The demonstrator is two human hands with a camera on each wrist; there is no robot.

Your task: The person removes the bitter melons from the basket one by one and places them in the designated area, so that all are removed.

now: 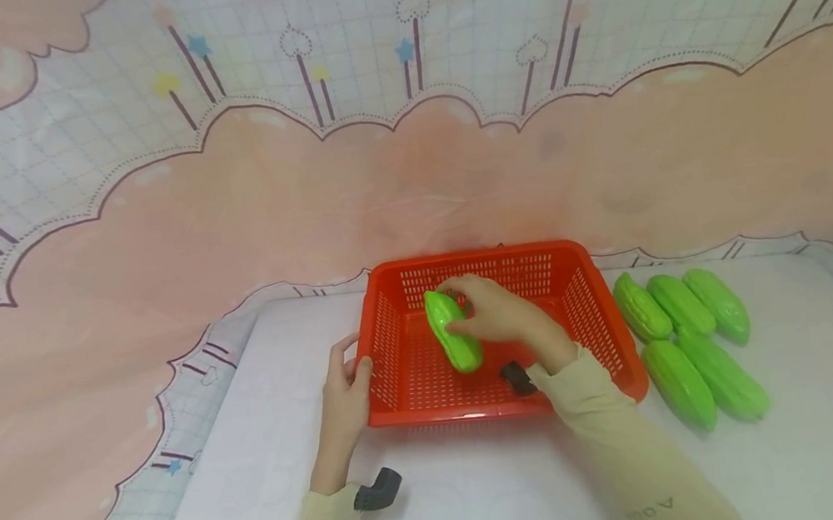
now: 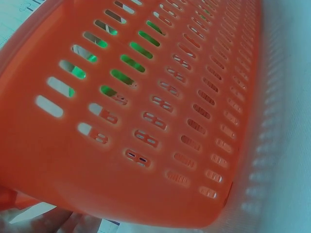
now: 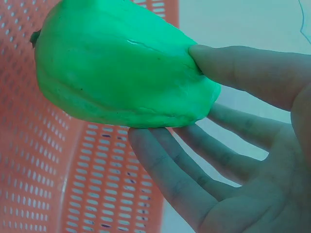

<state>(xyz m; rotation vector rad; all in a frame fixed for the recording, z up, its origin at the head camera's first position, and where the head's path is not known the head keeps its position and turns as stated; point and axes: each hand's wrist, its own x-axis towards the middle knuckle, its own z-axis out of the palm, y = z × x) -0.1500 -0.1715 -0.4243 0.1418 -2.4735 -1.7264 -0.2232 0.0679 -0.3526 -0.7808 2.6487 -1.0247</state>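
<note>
My right hand (image 1: 500, 310) holds a green, elongated model fruit or vegetable (image 1: 447, 324) over the inside of a red plastic basket (image 1: 476, 412). In the right wrist view the thumb presses one side of this smooth, faintly ridged green piece (image 3: 116, 68), and the fingers support the other; a dark stem stub shows at its far end. My left hand (image 1: 346, 388) grips the basket's left rim, thumb at the edge. The left wrist view shows mostly the slotted basket wall (image 2: 160, 107), with green visible through its slots; the left fingers are largely hidden there.
Several similar green pieces (image 1: 680, 306) lie grouped on the white table (image 1: 804, 457) just right of the basket. A patterned cloth (image 1: 454, 181) hangs behind the table. A black camera mount (image 1: 380, 489) sits on the left wrist, another (image 1: 518, 378) on the right.
</note>
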